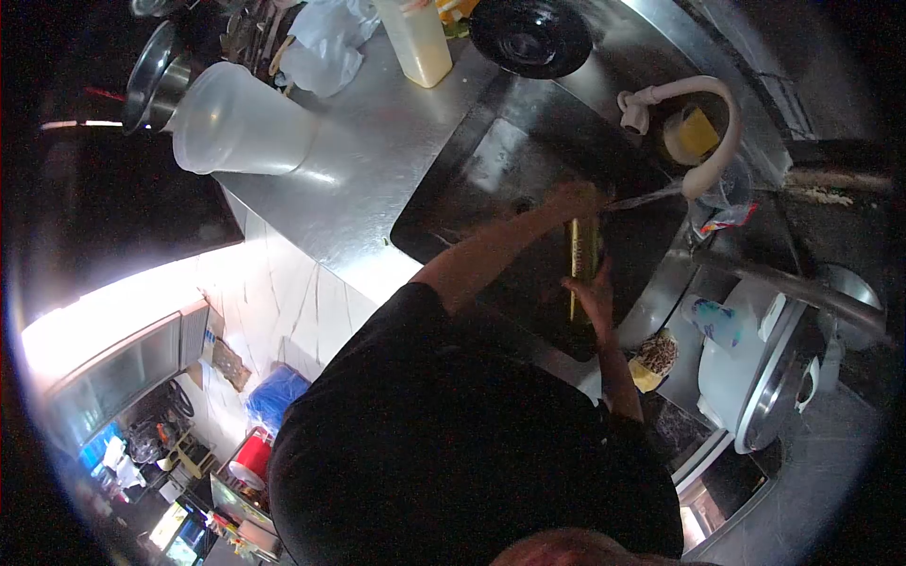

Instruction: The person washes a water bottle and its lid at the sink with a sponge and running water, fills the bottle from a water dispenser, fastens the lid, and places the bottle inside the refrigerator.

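A narrow yellow-gold container [582, 247] with lettering down its side is held over the dark sink [439, 203]. My left hand [574, 201] wraps round its far end, the fingers closed and partly blurred. Around its nearer end are the closed fingers of my right hand [593, 294]. From the pale curved faucet [725, 118] at the right, a thin stream of water runs toward my left hand and the container's far end. The container's underside is hidden.
Left of the sink, the steel counter [377, 151] holds a large translucent tub [241, 118] and a tall container [417, 47]. A black round lid [530, 36] lies beyond the sink. Right of it are a yellow sponge [696, 132], a scrubber [653, 360] and a white tub [736, 368].
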Action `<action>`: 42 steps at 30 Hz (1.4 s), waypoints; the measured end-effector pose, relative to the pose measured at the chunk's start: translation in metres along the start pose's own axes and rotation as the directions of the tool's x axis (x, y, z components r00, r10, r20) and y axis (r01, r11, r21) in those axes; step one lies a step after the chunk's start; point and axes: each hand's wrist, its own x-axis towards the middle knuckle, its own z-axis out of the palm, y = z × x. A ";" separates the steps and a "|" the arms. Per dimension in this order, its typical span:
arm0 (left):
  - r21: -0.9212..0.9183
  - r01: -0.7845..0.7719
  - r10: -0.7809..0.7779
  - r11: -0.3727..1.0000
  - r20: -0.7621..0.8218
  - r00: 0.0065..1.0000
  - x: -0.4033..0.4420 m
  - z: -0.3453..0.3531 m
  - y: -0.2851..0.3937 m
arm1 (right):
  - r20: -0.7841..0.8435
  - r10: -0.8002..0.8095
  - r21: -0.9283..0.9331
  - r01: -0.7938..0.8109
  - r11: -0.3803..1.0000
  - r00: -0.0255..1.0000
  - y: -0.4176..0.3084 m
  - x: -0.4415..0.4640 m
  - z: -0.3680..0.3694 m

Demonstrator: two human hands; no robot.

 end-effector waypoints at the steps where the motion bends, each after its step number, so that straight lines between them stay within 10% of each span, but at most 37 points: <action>1: -0.095 -0.002 0.006 0.996 0.035 0.999 0.001 -0.012 -0.007 | 0.020 -0.010 0.029 0.009 1.000 1.000 -0.002 0.001 -0.002; 4: -0.382 0.007 0.057 0.924 0.155 0.986 -0.001 -0.038 -0.024 | 0.038 -0.021 0.053 0.019 0.998 0.999 -0.004 -0.008 -0.012; 6: -0.868 -0.110 0.383 0.485 0.098 0.918 0.012 -0.043 -0.027 | 0.012 -0.036 -0.021 0.036 0.999 0.999 -0.010 -0.014 -0.014; 7: -0.990 -0.117 0.570 -0.080 -0.142 0.810 0.024 -0.045 -0.024 | 0.059 -0.027 0.061 0.023 0.998 0.998 -0.019 -0.019 -0.019; 9: -0.899 0.181 0.496 -0.400 -0.046 0.867 0.027 -0.046 -0.014 | 0.149 -0.010 0.230 -0.025 0.973 0.989 -0.035 -0.030 -0.027; 11: -0.768 0.638 0.015 -0.067 0.638 0.770 0.005 -0.094 0.013 | 0.245 -0.022 0.348 -0.067 0.935 0.969 -0.036 -0.027 -0.035; 14: -0.779 0.487 0.128 -0.394 0.478 0.869 -0.024 -0.097 0.020 | 0.452 0.004 0.531 -0.273 0.802 0.892 0.033 -0.006 -0.035; 18: -0.816 0.416 0.074 -0.401 0.424 0.903 -0.041 -0.073 0.025 | 0.675 0.009 0.670 -0.618 0.412 0.738 -0.037 -0.035 -0.052; 21: -0.832 0.416 0.086 -0.367 0.415 0.906 -0.043 -0.060 0.031 | 0.696 -0.024 0.664 -0.631 0.402 0.717 -0.026 -0.032 -0.056; 24: -0.845 0.434 0.145 -0.311 0.409 0.901 -0.037 -0.043 0.034 | 0.650 0.069 0.590 -0.560 0.582 0.757 -0.029 -0.035 -0.065; 27: -0.809 0.490 0.233 -0.325 0.434 0.870 -0.030 -0.022 0.027 | 0.709 0.047 0.631 -0.663 0.404 0.704 -0.052 -0.042 -0.076; 30: -0.807 0.497 0.139 -0.319 0.479 0.867 -0.035 -0.028 0.027 | 0.445 0.104 0.204 -0.214 0.955 0.890 -0.048 -0.039 -0.074; 33: -0.915 0.404 -0.130 -0.006 0.402 0.907 -0.041 -0.040 0.041 | 0.156 -0.038 -0.672 0.134 0.728 0.987 -0.074 -0.052 -0.063; 37: -0.623 0.024 0.016 0.782 0.058 0.998 -0.024 0.048 -0.011 | 0.259 0.054 -0.706 0.150 0.692 0.964 -0.107 -0.066 -0.079; 42: -0.475 -0.039 0.146 0.879 0.191 0.971 -0.028 0.028 0.000 | 0.254 0.229 -0.695 0.012 0.719 0.940 -0.109 -0.079 -0.096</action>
